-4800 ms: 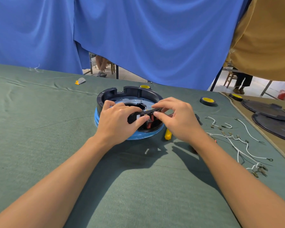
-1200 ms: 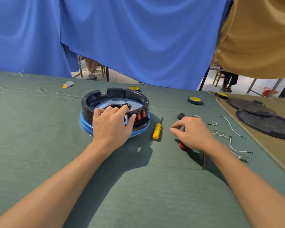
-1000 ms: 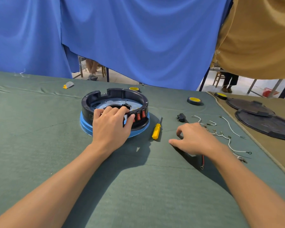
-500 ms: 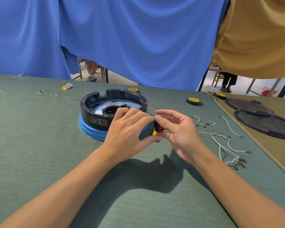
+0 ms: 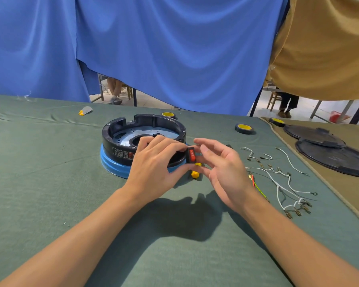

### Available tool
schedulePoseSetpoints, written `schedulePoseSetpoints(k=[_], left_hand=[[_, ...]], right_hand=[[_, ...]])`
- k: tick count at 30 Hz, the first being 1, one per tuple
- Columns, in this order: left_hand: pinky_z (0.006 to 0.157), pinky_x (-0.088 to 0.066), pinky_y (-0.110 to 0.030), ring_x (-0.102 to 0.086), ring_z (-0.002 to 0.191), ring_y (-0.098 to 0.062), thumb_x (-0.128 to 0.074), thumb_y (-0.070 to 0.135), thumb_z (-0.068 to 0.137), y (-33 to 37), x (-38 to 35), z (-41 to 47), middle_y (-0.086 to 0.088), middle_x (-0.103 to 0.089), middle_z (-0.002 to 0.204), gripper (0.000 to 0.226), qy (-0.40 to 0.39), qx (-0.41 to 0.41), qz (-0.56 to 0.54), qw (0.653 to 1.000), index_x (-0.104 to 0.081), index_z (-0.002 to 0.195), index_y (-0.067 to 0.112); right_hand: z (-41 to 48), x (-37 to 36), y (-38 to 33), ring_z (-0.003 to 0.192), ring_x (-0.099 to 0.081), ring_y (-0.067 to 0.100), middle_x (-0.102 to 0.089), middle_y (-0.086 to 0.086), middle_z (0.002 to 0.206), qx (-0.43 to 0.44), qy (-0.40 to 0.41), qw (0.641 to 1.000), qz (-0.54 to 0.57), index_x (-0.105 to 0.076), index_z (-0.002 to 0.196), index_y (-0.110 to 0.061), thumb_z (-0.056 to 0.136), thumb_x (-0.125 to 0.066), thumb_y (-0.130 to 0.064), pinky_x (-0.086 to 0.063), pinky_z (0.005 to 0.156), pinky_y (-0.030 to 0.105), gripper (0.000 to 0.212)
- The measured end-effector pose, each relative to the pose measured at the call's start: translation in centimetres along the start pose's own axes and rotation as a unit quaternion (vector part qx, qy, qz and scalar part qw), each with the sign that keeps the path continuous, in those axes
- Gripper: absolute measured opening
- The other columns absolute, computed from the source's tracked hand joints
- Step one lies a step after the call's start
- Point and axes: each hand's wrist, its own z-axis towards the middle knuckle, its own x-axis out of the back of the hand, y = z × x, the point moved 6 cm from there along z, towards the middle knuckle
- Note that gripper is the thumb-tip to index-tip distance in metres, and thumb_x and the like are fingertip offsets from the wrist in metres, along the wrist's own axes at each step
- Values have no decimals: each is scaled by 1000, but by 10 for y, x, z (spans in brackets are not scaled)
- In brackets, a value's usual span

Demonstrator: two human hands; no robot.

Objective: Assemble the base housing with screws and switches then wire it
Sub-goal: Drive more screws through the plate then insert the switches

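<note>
Fingers (image 5: 172, 146) of left hand (image 5: 153, 164) pinch switch (image 5: 191, 155) between fingertips and thumb. Right hand (image 5: 224, 165) has fingers spread and loosely curved, gripping nothing; its thumb tip is just beside the switch, contact unclear. The switch is held in the air just right of base housing (image 5: 143, 126), off its near-right rim. It is a small rectangular rocker of glossy red plastic in a black frame. Its long axis is upright and the red face points at the camera. Tiny white marks on the red face are unreadable.

The base housing is a round black plastic ring with a notched wall and a perforated grey metal plate inside. It sits on a blue ring (image 5: 110, 164). Label (image 5: 123, 153) on its near wall has white and red print, too small to read. Screwdriver (image 5: 195, 174) with yellow handle lies just right of the housing, partly hidden under the hands. White wires (image 5: 278, 179) with metal terminals lie further right, loosely tangled. Black tape roll (image 5: 244, 128) with yellow core lies right of the housing, near the far edge. Two flat black discs (image 5: 327, 154) lie far right on tan cloth. Everything sits on a matte green cloth (image 5: 39, 183).
</note>
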Motion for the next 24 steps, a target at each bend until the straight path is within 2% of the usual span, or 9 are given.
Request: schedulePoseSetpoints(k=[2, 5, 7, 11, 15, 17, 20, 22, 24], left_hand=[[83, -40, -37, -66, 88, -22, -63, 48, 87, 1, 1, 0, 3, -72, 96, 40, 0, -2, 3, 1000, -72, 99, 11], [82, -43, -39, -66, 87, -23, -67, 40, 86, 2, 3, 0, 2, -72, 94, 33, 7, -5, 2, 1000, -73, 98, 10], [81, -44, -41, -66, 86, -24, -67, 37, 86, 2, 3, 1, 1, -72, 93, 31, 10, -6, 4, 1000, -73, 97, 9], [81, -43, -39, -67, 87, -24, -65, 38, 87, 4, 2, 0, 2, -72, 93, 30, -2, -24, 19, 1000, -73, 95, 10], [82, -39, -36, -65, 91, -21, -66, 48, 87, -3, 4, 4, 5, -72, 99, 37, -21, -65, 47, 997, -73, 100, 15], [82, -35, -34, -64, 93, -21, -62, 49, 87, -22, 9, 6, 4, -71, 101, 40, -19, -16, 42, 999, -72, 103, 14], [83, -34, -36, -64, 92, -24, -51, 36, 88, -59, 17, -3, 2, -72, 96, 34, 1, 106, 11, 994, -72, 99, 12], [83, -33, -38, -64, 85, -24, -51, 29, 88, -80, 15, -12, 3, -71, 86, 28, 7, 184, -31, 982, -73, 89, 11], [79, -29, -35, -58, 71, -26, -51, 26, 88, -89, 10, -16, 6, -61, 67, 28, 7, 216, -44, 975, -70, 74, 10]], right_hand=[[-1, 0, -1, 93, -68, 20, -70, 10, 100, 18, 5, 999, -33, -66, 108, -8, 90, -62, -4, -57, 76, 33, 19], [-3, 1, -4, 92, -69, 13, -73, -3, 95, 56, 10, 990, -132, -69, 105, -14, 78, -75, -1, -56, 78, 26, 30], [-5, 0, -7, 87, -69, 9, -74, -5, 92, 77, 14, 983, -168, -70, 104, -12, 76, -76, 2, -55, 75, 20, 32], [-8, -3, -10, 82, -70, 12, -75, -2, 86, 112, 34, 966, -231, -72, 95, -16, 77, -77, -2, -56, 77, 23, 24], [-8, -1, -12, 73, -66, 0, -73, -10, 80, 137, 75, 929, -336, -73, 90, -21, 78, -76, -7, -52, 71, 13, 18], [-7, 3, -10, 72, -65, 0, -72, -11, 80, 132, 87, 927, -340, -73, 90, -20, 79, -76, -9, -50, 70, 12, 17], [-3, 6, -7, 73, -66, 5, -72, -8, 80, 113, 94, 931, -335, -72, 89, -21, 77, -79, -11, -54, 71, 19, 17], [-1, 2, -5, 73, -67, 10, -72, -6, 78, 112, 89, 930, -339, -70, 86, -23, 76, -80, -11, -56, 72, 25, 18], [2, -5, -3, 74, -67, 12, -71, -4, 77, 121, 78, 926, -348, -69, 86, -24, 75, -81, -12, -56, 72, 28, 19]])
